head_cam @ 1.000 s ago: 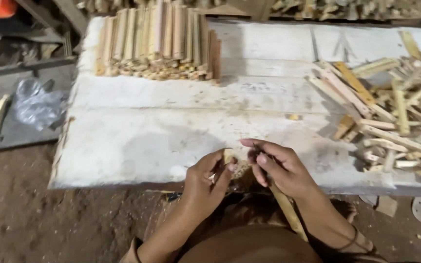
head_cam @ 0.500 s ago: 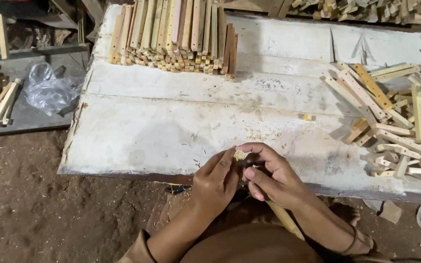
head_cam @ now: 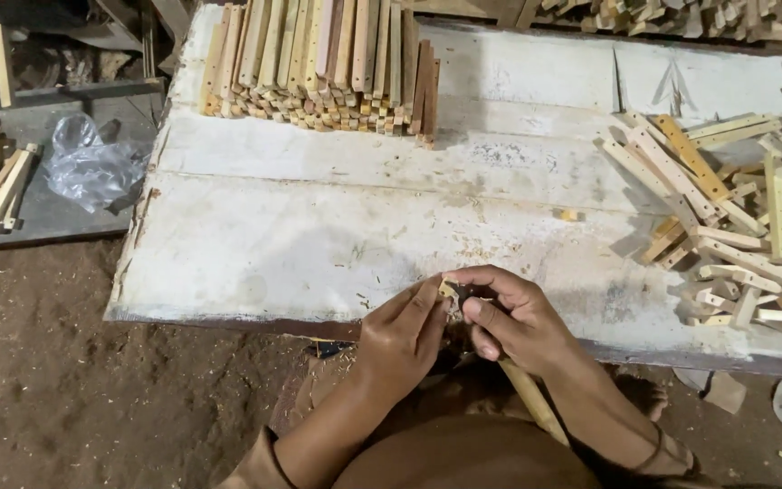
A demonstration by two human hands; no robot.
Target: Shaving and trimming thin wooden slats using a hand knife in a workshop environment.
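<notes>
Left hand [head_cam: 400, 330] and right hand [head_cam: 513, 317] meet, fingers [head_cam: 477, 312] curled and pinching.

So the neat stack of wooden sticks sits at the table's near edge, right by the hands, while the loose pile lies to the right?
Not quite. In the head view the neat stack sits at the far edge of the table, away from both hands. The loose pile does lie to the right.

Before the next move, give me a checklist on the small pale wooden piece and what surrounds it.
1. Left hand grips the small pale wooden piece: ok.
2. Right hand holds the long wooden-handled tool: ok.
3. Tool tip visible: cannot tell, fingers hide it.
4. White worn plank table bare in front of the hands: ok.
5. Neat stack of wooden sticks apart from the hands: ok.
6. Loose heap of wooden offcuts contained: not ok, it sprawls toward the table edge.
</notes>
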